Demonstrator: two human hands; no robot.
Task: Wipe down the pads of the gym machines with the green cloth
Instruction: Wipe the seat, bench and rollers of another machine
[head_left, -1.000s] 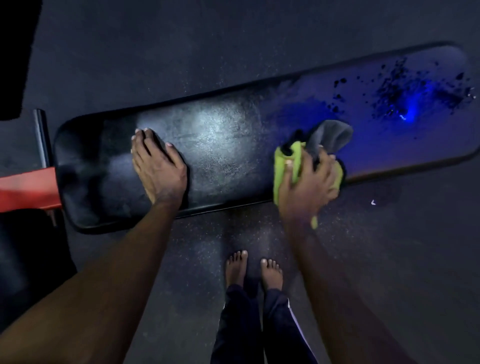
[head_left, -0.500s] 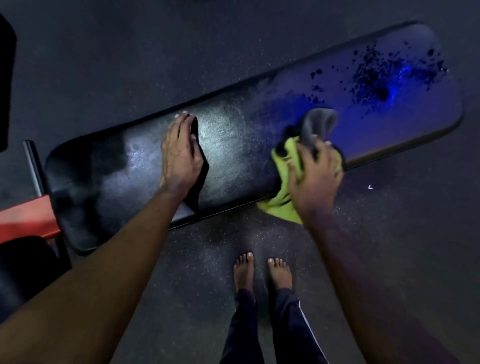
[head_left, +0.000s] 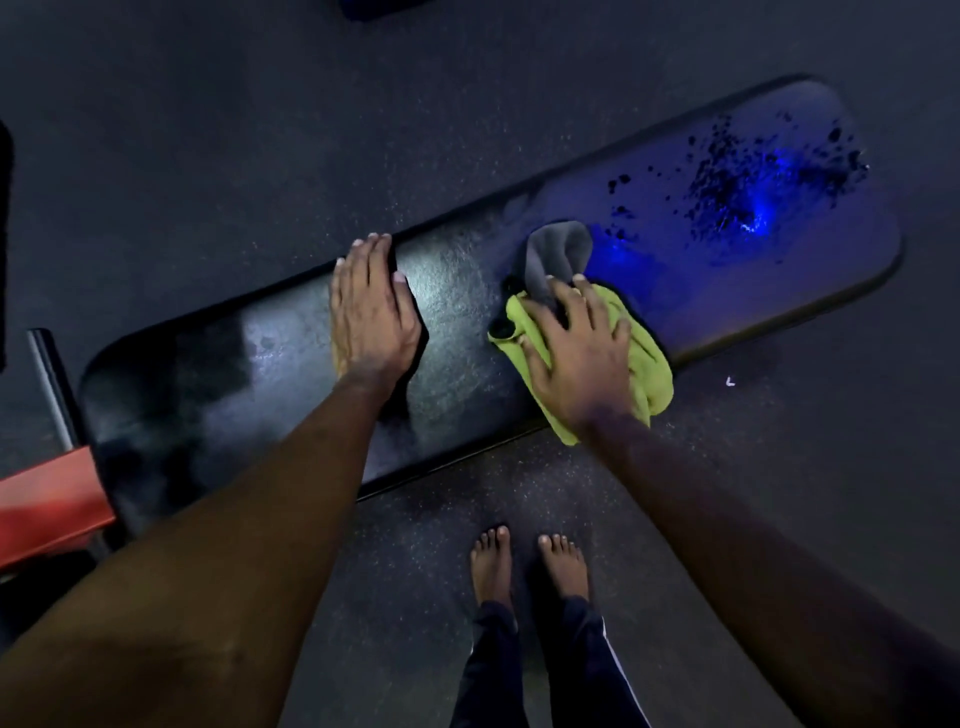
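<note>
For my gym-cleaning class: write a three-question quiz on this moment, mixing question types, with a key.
1. True or false: the left hand holds the green cloth.
2. Where do the dark droplets sit on the bench pad? A) under the left hand B) right of the cloth, toward the pad's right end C) at the pad's left end
3. Fill in: the frame part at the pad's left end is ___.
Key: 1 false, it rests flat on the pad while the right hand presses the cloth; 2 B; 3 red.
</note>
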